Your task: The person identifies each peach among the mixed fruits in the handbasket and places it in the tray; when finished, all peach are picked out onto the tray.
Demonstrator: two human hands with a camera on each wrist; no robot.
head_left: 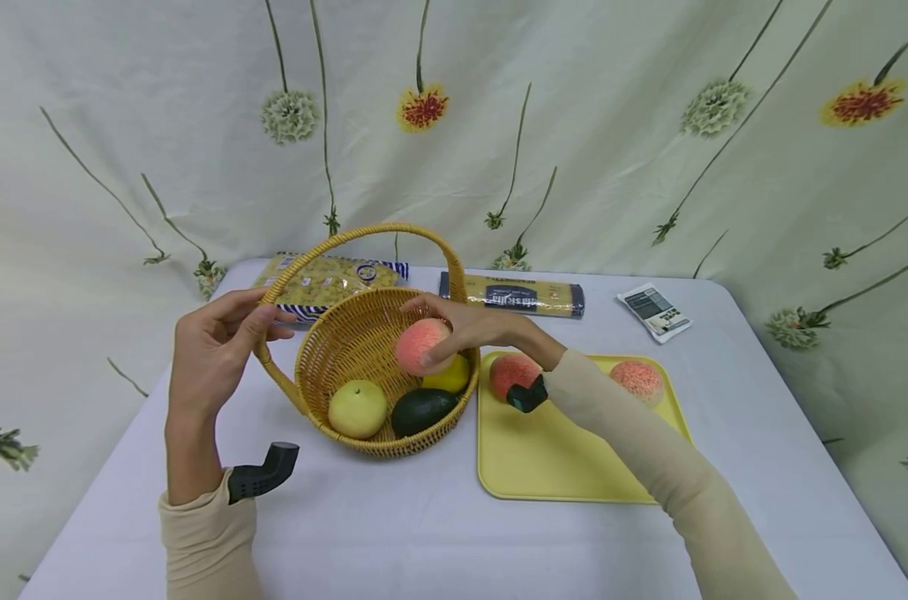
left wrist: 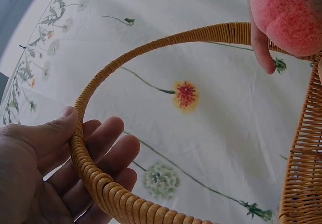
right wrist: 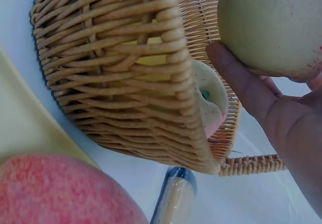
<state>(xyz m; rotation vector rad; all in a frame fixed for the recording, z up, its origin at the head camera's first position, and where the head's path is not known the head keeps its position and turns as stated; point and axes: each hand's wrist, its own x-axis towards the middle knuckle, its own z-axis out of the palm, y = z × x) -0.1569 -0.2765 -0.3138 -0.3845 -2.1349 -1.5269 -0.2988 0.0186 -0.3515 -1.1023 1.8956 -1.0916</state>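
My left hand (head_left: pixel 212 346) holds the arched handle (left wrist: pixel 100 181) of a wicker basket (head_left: pixel 349 337), thumb on one side and fingers behind. Over the basket's right part, my right hand (head_left: pixel 472 323) grips a pink peach (head_left: pixel 418 346), its pale side showing in the right wrist view. Inside the basket are a pale yellow-green round fruit (head_left: pixel 358 409), a dark green avocado (head_left: pixel 422 412) and a yellow fruit (head_left: pixel 448 377), partly hidden by the held peach. In the right wrist view, another pale peach (right wrist: pixel 209 95) with a green stem spot shows inside the basket.
Right of the basket, a yellow tray (head_left: pixel 551 467) bears a red peach (head_left: pixel 510 373) and a speckled peach (head_left: pixel 637 381), under my right forearm. Behind lie a pasta bag (head_left: pixel 326 279), a spaghetti pack (head_left: pixel 517 296) and a white packet (head_left: pixel 655 312). Flowered cloth hangs behind the table.
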